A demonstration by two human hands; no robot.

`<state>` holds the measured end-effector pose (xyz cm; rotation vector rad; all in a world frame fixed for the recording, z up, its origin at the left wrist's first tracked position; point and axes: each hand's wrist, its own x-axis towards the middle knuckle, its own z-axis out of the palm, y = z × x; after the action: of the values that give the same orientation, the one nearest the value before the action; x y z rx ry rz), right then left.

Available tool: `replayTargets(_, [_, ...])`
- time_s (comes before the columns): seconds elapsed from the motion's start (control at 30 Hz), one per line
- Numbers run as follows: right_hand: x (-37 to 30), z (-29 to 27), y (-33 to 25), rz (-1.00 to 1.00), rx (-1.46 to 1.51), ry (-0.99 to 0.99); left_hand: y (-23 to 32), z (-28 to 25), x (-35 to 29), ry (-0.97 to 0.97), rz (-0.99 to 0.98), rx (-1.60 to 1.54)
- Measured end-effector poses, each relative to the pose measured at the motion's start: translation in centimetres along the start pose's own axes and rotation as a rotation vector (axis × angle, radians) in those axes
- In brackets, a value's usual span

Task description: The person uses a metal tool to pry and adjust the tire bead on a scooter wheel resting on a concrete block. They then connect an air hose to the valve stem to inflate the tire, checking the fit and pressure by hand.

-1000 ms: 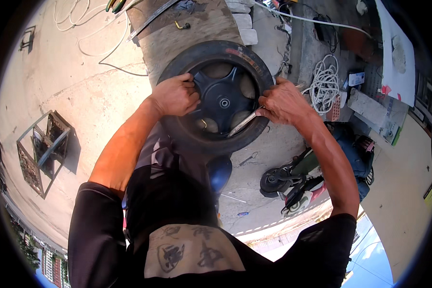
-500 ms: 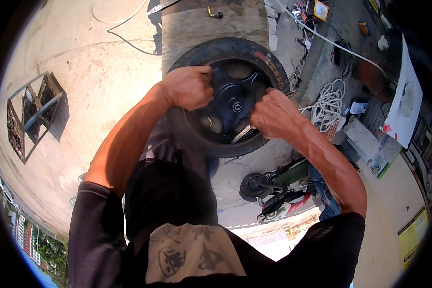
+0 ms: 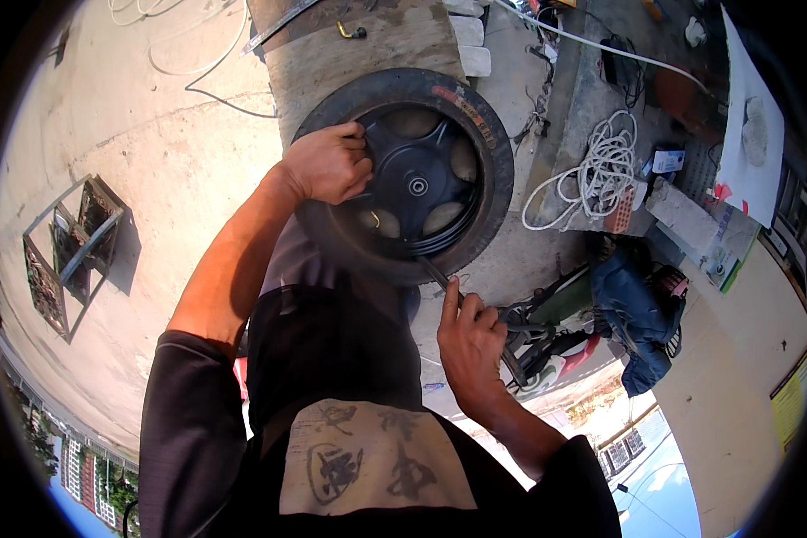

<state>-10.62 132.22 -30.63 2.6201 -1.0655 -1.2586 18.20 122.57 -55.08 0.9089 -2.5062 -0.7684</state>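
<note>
Gripping the left edge of the black rubber tyre on its black spoked alloy wheel (image 3: 417,179), the left hand (image 3: 327,163) has its fingers curled together over the tyre bead and onto the rim. The wheel lies flat on a grey concrete block (image 3: 350,45), directly ahead of the person and partly over the block's near edge. The right hand (image 3: 469,341) is closed around a slim dark metal tyre lever (image 3: 439,276), with the index finger laid straight along the shaft and the other fingers clamped on the handle. The lever's tip meets the tyre at its lower edge, between rubber and rim; how deep it sits cannot be told. The 2 hands are well apart, 1 at the upper left of the wheel and 1 below it.

Right of the wheel, a coil of white rope (image 3: 601,166) rests on the concrete ledge. A white cable (image 3: 619,54) runs across the top right. A rectangular metal frame (image 3: 72,251) lies on the pale ground at left. A blue cloth bundle (image 3: 637,314) sits lower right.
</note>
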Motion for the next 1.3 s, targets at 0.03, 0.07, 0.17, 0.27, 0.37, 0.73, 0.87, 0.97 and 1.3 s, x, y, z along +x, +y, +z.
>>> replayTargets(0.03, [-0.5, 0.6, -0.3, 0.028, 0.04, -0.009, -0.1, -0.1, 0.1, -0.002, -0.001, 0.0])
replayTargets(0.07, [-1.0, 1.2, -0.7, 0.056, 0.137, -0.034, 0.0, -0.3, 0.0, -0.002, 0.0, -0.003])
replayTargets(0.17, [-2.7, 4.9, -1.9, 0.12, 0.484, -0.097, -0.1, -0.3, 0.1, -0.003, 0.004, 0.008])
replayTargets(0.27, [-4.4, 10.6, -3.3, 0.139, 0.847, -0.06, -0.1, -0.3, 0.1, -0.008, 0.001, 0.028])
replayTargets(0.37, [-4.6, 16.6, -4.4, 0.141, 0.909, 0.113, 0.2, -0.8, 0.3, -0.034, -0.009, 0.021])
replayTargets(0.73, [-3.7, 19.2, -5.0, 0.184, 1.027, 0.268, 6.2, 0.3, -0.8, 0.131, 0.172, 0.282])
replayTargets(0.87, [-3.8, 19.1, -5.3, 0.199, 1.035, 0.286, 14.0, 3.4, -1.4, -0.009, -0.204, 0.13])
replayTargets(0.97, [-3.7, 18.8, -5.5, 0.226, 1.057, 0.295, 16.1, 4.2, -1.7, -0.018, -0.358, 0.206])
replayTargets(1.3, [-4.8, 11.2, -12.4, 0.454, 1.455, 0.321, 10.5, -0.2, -1.6, -0.115, -0.105, 0.167])
